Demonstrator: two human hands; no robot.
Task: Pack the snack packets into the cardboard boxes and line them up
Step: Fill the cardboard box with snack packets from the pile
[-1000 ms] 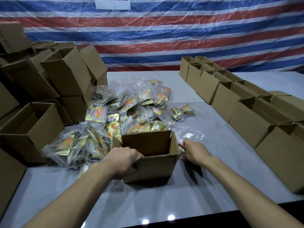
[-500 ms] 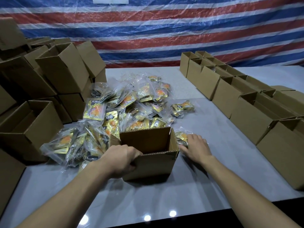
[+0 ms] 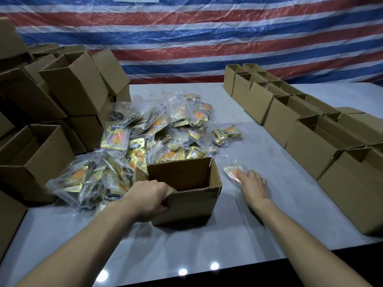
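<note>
Your right hand (image 3: 251, 186) has slid away from the open box (image 3: 186, 206), dragging one snack packet (image 3: 233, 171) under flat, straight fingers. On the table (image 3: 259, 235), lined-up boxes (image 3: 310, 141) stand beyond your right hand, stacked boxes (image 3: 68, 90) beyond your left hand (image 3: 149, 200), and the packet pile (image 3: 157, 129) ahead between them. Your left hand grips the open box's near-left corner.

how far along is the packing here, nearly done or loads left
Done: a row of boxes stands lined up on the right; their contents don't show. In hand: the left hand grips an open box, and the right hand touches a loose packet. Left: a big packet pile and stacked boxes. Plenty remains.
</note>
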